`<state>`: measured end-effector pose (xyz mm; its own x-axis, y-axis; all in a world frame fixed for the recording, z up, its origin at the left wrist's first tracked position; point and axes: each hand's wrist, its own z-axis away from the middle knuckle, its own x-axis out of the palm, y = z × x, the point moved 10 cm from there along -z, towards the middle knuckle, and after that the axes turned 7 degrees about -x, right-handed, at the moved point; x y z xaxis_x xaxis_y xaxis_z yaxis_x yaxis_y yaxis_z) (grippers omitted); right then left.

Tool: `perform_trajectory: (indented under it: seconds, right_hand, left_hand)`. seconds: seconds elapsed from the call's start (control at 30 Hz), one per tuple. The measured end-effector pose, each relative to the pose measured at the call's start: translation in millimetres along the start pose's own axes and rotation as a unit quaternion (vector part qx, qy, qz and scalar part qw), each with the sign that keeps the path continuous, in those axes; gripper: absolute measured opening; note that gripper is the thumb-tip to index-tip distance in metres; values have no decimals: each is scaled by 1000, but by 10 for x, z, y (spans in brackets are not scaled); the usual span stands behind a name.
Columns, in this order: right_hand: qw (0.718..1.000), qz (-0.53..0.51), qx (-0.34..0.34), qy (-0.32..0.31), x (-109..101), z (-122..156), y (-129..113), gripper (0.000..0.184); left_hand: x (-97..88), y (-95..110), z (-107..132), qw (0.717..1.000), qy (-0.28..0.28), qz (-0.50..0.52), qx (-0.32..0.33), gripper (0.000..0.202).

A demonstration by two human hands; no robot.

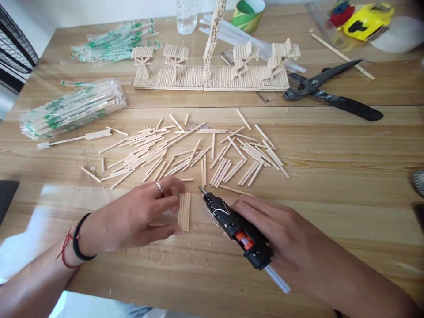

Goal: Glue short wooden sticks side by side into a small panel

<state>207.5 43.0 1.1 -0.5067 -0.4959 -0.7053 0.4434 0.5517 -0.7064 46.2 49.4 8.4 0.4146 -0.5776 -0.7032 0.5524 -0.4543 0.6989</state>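
Note:
My right hand [265, 216] grips a black hot glue gun [235, 227], with a clear glue stick [277, 279] poking out of its back end. The nozzle points up and left, close to the near ends of some loose sticks. Lying on the table, a small panel of wooden sticks [184, 212] set side by side is held at its left edge by the fingertips of my left hand [152, 214]. Beyond both hands, many short wooden sticks [142, 152] are scattered about.
A stick-built model [168, 79] with a tall post stands at the back. Black cutters [331, 92] lie to its right, near a yellow tape measure [367, 22]. Wrapped stick bundles [76, 106] lie on the left. A glass [187, 17] and a green tape roll [248, 15] stand behind.

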Motion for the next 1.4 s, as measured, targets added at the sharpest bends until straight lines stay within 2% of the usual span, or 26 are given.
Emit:
perform_trajectory:
  seconds: [0.2, 0.4, 0.77, 1.4]
  right_hand:
    - [1000, -4, -10, 2, 3, 3, -13, 32]
    - [997, 52, -47, 21, -24, 11, -78, 40]
    - [1000, -25, -4, 5, -16, -37, -16, 29]
    - [1000, -18, -13, 11, -20, -37, -31, 33]
  left_hand:
    - [22, -12, 19, 1000, -7, 3, 0, 5]
    - [28, -29, 4, 1000, -5, -5, -7, 4]
    - [2, -38, 23, 1000, 8, 2, -10, 11]
    - [-10, -38, 19, 1000, 6, 0, -15, 8]
